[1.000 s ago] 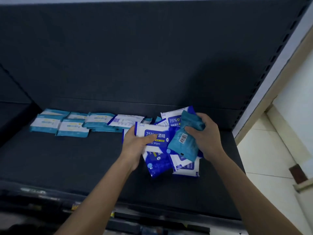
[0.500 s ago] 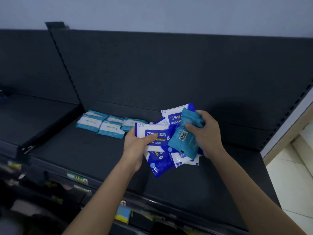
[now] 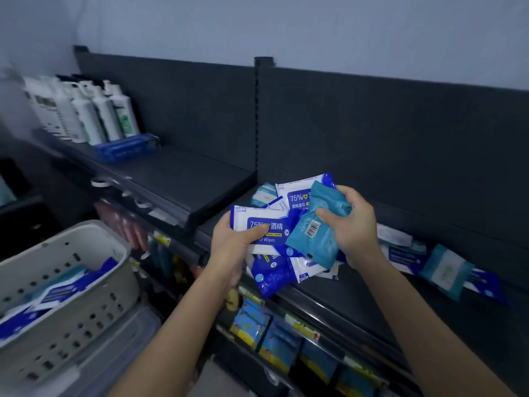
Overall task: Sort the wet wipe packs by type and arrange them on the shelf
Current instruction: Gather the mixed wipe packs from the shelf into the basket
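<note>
Your left hand [image 3: 233, 247] clasps a blue-and-white alcohol wipe pack [image 3: 266, 229], thumb across its face. Your right hand [image 3: 353, 224] grips a teal pack [image 3: 316, 229], barcode up. Both are held over the shelf [image 3: 343, 295], separated by colour, probably so each type gets its own row. More packs wait in the near-left basket [image 3: 86, 319].

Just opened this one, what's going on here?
A person stands sorting at a dark shelf. The left hand holds a white-and-blue alcohol wipes pack, with bunched packs under it. The right hand grips a teal pack, barcode up. Other packs lie loose on the shelf to the right, and more sit in a grey basket.
</note>
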The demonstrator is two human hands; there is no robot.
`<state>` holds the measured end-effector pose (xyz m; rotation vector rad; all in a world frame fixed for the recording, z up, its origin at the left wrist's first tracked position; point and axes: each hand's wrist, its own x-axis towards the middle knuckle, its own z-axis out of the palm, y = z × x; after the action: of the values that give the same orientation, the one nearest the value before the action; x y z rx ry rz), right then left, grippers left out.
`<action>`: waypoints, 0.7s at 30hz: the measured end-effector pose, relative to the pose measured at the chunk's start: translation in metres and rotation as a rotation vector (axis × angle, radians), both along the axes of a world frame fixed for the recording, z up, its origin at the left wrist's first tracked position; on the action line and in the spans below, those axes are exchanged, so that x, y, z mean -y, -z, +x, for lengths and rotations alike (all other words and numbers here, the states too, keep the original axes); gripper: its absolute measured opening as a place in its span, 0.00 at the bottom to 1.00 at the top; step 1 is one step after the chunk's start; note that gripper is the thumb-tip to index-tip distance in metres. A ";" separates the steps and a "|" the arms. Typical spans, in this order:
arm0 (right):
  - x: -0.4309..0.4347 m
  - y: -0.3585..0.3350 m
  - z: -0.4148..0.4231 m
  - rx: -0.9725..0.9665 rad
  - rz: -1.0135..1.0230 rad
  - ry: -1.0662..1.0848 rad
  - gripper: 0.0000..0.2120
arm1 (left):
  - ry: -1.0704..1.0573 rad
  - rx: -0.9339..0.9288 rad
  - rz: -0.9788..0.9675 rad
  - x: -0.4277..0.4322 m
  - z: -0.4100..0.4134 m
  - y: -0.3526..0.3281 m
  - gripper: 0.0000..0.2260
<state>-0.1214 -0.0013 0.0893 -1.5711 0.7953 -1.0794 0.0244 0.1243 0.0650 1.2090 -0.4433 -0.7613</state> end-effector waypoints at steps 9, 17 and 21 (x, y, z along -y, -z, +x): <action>-0.097 0.020 0.146 -0.010 0.099 -0.272 0.17 | -0.261 -0.026 0.030 -0.134 0.101 0.010 0.13; -0.153 0.025 0.241 -0.059 0.064 -0.437 0.17 | -0.487 -0.057 0.031 -0.203 0.157 0.017 0.12; -0.167 0.030 0.289 -0.056 0.081 -0.508 0.17 | -0.576 -0.044 0.055 -0.222 0.190 0.020 0.11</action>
<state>0.1678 0.1658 0.0590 -1.6209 0.4316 -0.6281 0.2144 0.3465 0.0451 1.2833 -0.0254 -0.3038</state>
